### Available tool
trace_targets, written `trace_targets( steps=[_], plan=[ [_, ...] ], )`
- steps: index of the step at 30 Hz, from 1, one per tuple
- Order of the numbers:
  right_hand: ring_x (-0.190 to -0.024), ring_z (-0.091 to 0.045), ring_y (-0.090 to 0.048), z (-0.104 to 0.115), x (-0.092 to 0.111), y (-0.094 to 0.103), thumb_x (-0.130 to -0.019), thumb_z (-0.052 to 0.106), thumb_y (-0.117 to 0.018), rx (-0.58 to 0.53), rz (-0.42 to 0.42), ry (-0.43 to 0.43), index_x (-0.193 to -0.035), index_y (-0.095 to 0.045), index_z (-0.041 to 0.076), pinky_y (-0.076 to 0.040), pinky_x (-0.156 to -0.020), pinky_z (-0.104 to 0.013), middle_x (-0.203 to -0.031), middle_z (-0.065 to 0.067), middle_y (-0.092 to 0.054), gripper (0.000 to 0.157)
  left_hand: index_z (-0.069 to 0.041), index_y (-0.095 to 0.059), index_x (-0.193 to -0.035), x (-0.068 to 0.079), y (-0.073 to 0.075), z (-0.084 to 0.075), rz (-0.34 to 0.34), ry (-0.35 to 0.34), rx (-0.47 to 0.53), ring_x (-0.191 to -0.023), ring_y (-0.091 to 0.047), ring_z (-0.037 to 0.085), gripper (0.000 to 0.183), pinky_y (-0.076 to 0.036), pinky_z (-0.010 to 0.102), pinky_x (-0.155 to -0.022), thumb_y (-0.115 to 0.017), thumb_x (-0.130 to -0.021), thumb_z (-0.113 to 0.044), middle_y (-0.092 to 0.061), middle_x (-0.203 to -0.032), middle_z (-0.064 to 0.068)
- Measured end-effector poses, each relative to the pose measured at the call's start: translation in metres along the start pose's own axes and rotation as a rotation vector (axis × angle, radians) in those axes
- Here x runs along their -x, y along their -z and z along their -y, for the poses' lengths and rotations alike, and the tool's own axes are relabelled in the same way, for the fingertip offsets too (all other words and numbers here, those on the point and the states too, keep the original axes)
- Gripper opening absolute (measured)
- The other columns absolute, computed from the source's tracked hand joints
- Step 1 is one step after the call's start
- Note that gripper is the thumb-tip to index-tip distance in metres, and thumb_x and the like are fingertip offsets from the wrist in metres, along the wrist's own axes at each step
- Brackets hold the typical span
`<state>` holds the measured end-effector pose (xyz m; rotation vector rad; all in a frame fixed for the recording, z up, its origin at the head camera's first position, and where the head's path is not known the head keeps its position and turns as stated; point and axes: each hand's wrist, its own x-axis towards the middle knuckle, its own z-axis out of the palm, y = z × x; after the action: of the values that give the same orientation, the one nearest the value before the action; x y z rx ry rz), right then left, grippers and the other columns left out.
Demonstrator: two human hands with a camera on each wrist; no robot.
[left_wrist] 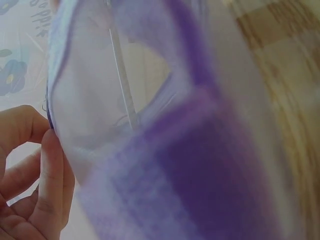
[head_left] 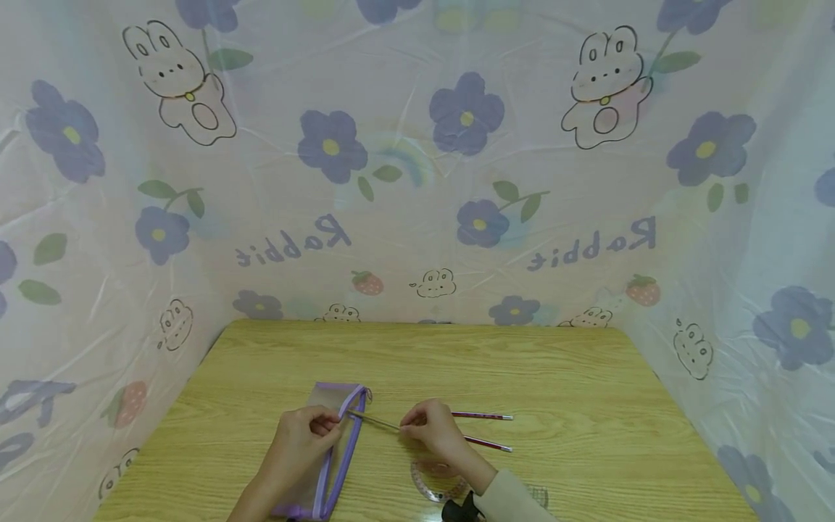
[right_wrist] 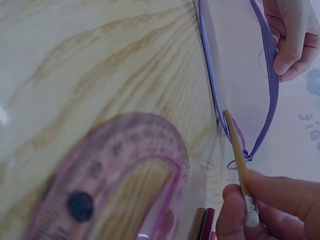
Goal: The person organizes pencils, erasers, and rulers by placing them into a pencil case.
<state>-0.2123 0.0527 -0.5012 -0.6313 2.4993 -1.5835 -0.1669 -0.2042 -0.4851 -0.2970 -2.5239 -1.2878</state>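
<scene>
A see-through pouch [head_left: 329, 396] with purple zipper edging lies on the left half of the table, its mouth spread apart. My left hand [head_left: 301, 440] pinches one zipper edge between thumb and fingertips. In the right wrist view the other edge [right_wrist: 212, 75] hangs apart from it. My right hand [head_left: 435, 429] grips a yellow pencil [right_wrist: 237, 142] near its white eraser end. The pencil's far end reaches into the pouch mouth. The left wrist view shows a thin pale rod [left_wrist: 121, 75] within the pouch's opening.
Two dark red pencils [head_left: 485, 416] lie beyond and right of my right hand, partly covered by it. A clear pinkish protractor [head_left: 424, 484] lies nearer me, below that hand. A small clear ruled piece [head_left: 539, 496] shows beside the right sleeve. Patterned curtains surround the wooden table [head_left: 587, 406].
</scene>
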Motion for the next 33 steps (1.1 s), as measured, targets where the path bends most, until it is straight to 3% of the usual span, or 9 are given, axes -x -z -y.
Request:
trace_targets(
  steps=[16, 33],
  plan=[
    [-0.061, -0.007, -0.056, 0.009, 0.002, -0.002, -0.083, -0.003, -0.077, 0.030, 0.012, -0.024, -0.079, -0.075, -0.001, -0.050, -0.054, -0.022, -0.070, -0.002, -0.067, 0.005, 0.000, -0.072, -0.081, 0.000, 0.002, -0.004, 0.008, 0.021, 0.000, -0.061, -0.062, 0.005, 0.013, -0.056, 0.018, -0.058, -0.074, -0.077, 0.012, -0.065, -0.070, -0.004],
    [-0.058, -0.006, -0.057, 0.011, -0.002, -0.004, -0.081, -0.005, -0.078, 0.013, 0.091, -0.059, -0.079, -0.074, -0.003, -0.049, -0.051, -0.019, -0.069, -0.003, -0.068, 0.005, -0.001, -0.072, -0.082, 0.000, 0.003, 0.000, 0.014, 0.007, 0.000, -0.063, -0.062, 0.005, 0.012, -0.056, 0.017, -0.059, -0.075, -0.079, 0.010, -0.065, -0.072, -0.005]
  ],
)
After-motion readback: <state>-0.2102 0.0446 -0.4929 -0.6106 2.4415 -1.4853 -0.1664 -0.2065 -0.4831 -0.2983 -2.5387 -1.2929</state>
